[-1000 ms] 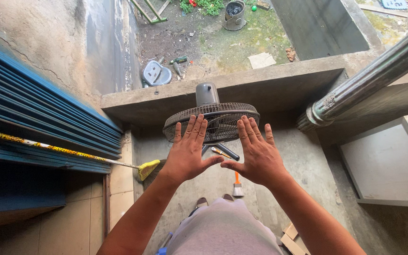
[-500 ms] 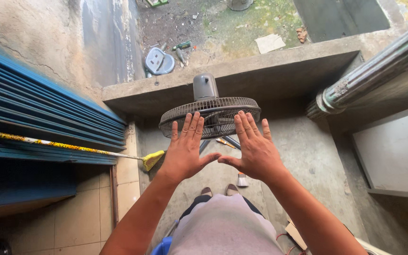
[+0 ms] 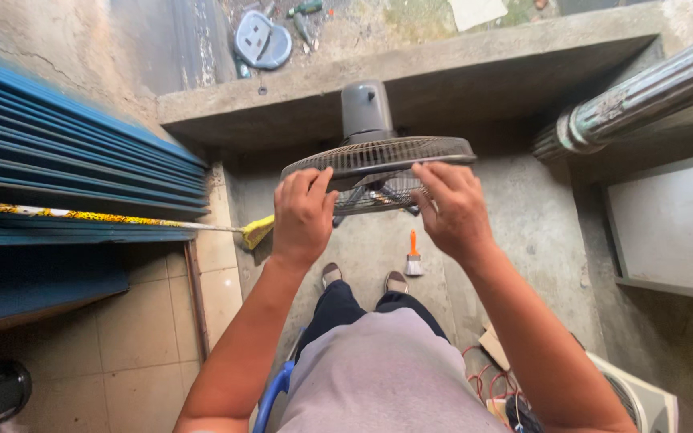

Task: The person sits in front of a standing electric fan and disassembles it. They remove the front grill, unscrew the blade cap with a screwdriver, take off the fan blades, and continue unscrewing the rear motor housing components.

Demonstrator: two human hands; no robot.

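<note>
A grey electric fan stands in front of me with its wire grille [image 3: 378, 156] facing my lap and its motor housing [image 3: 365, 108] behind it, under a concrete ledge. My left hand [image 3: 302, 212] curls its fingers over the near left rim of the grille. On the near right rim, my right hand [image 3: 452, 210] grips the same way. The fan's blades show dimly through the wires between my hands. A small paintbrush [image 3: 413, 256] with an orange handle lies on the concrete floor just beyond my feet.
A blue rolling shutter [image 3: 58, 160] fills the left, with a yellow broom [image 3: 257, 231] lying across its foot. A corrugated grey pipe [image 3: 643, 96] runs at the upper right. A white grille part [image 3: 643, 397] and red wires lie at lower right. Tools litter the ledge [image 3: 443, 56].
Both hands were open with fingers spread in front of the fan. They have moved forward and closed on the near rim of the grille. The camera has tilted down and closer.
</note>
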